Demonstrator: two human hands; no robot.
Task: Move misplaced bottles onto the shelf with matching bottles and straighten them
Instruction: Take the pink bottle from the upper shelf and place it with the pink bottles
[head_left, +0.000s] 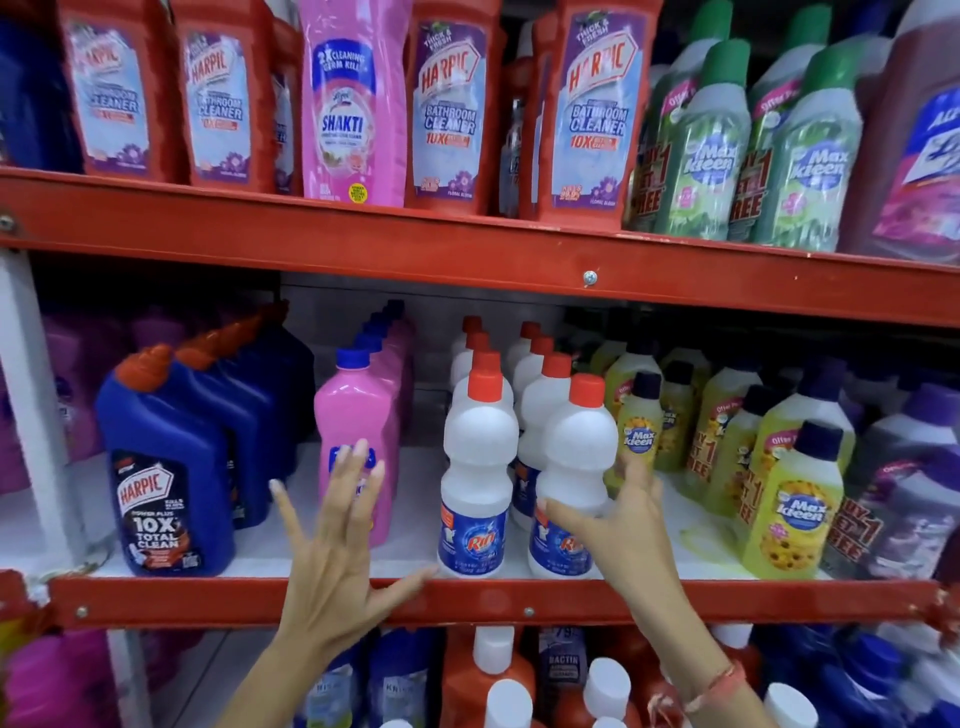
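On the middle shelf (519, 603) two rows of white Rin bottles with red caps stand upright. My right hand (618, 525) grips the front right Rin bottle (574, 457) around its waist. My left hand (337, 551) is spread open in front of the pink bottle row (358, 415), thumb near the base of the front left Rin bottle (478, 467), holding nothing. On the top shelf a pink Shakti bottle (348, 98) stands among red Harpic bathroom cleaner bottles (592, 109).
Blue Harpic bottles (166, 467) stand left on the middle shelf, yellow Max Kleen bottles (789, 509) right. Green Max Kleen bottles (711, 145) fill the top right. A lower shelf holds white-capped bottles (498, 670). A white upright post (36, 405) is at left.
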